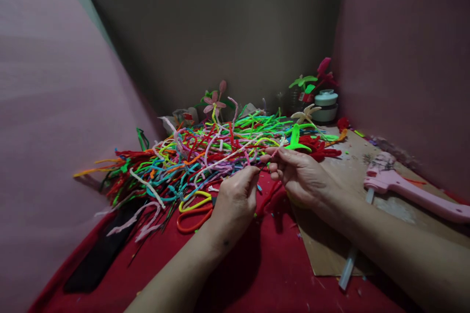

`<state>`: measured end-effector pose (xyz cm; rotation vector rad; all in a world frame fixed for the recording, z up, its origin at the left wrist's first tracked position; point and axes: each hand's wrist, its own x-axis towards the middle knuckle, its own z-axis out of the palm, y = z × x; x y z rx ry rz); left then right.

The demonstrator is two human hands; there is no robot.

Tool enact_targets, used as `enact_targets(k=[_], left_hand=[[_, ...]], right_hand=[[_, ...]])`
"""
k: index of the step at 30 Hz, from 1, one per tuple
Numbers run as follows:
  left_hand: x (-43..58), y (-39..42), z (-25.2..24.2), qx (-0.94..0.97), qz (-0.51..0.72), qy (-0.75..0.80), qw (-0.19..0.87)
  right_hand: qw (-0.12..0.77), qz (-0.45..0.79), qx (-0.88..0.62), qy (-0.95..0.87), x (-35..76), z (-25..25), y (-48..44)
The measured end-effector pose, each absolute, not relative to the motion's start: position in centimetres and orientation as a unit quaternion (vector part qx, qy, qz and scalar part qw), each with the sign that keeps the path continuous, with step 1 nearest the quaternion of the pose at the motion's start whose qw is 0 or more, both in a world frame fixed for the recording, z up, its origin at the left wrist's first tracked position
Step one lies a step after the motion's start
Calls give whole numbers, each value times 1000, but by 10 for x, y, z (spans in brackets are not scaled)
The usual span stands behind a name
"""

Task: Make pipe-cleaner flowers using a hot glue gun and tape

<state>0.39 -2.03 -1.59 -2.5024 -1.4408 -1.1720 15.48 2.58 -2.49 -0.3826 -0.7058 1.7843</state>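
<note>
Pinching one thin pink pipe cleaner (274, 152), the left hand (237, 198) and right hand (303, 176) sit close together just before the tangled pile (205, 151). Short, tight twists would likely keep it neat.

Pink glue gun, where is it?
In the head view the pink glue gun lies on the brown cardboard at the far right, past the right hand, which pinches a pipe cleaner with the left hand.

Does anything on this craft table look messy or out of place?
Nothing damaged. The tangled heap of multicoloured fuzzy pipe cleaners sprawls loose, tiny cut scraps speckle the brown cardboard sheet, and the pink plastic glue gun lies on its side.
</note>
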Motion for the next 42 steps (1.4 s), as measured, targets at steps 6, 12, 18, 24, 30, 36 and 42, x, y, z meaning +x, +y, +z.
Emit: enact_targets(k=[6,12,18,24,30,36,42], left_hand=[[3,-19,-15,-802,-382,-459,21],[3,-21,-15,-805,-367,-466,27],[1,-20,-16,-804,-376,-460,34],[2,-20,-14,-806,-367,-463,35],[4,-23,-11,-803,-370,-468,13],[4,-21,-11,-791,-382,-477,-30],[4,-22,-11,-799,-370,-474,-3]], right_hand=[[556,758,-182,-286,155,-25,26],[557,754,-183,-297,155,-26,26],[549,761,-181,-295,156,-23,25],[564,746,-191,-298,154,-23,25],[564,744,-192,-302,154,-25,26],[571,737,-196,-305,154,-26,26],[587,732,-200,-282,153,-25,26]])
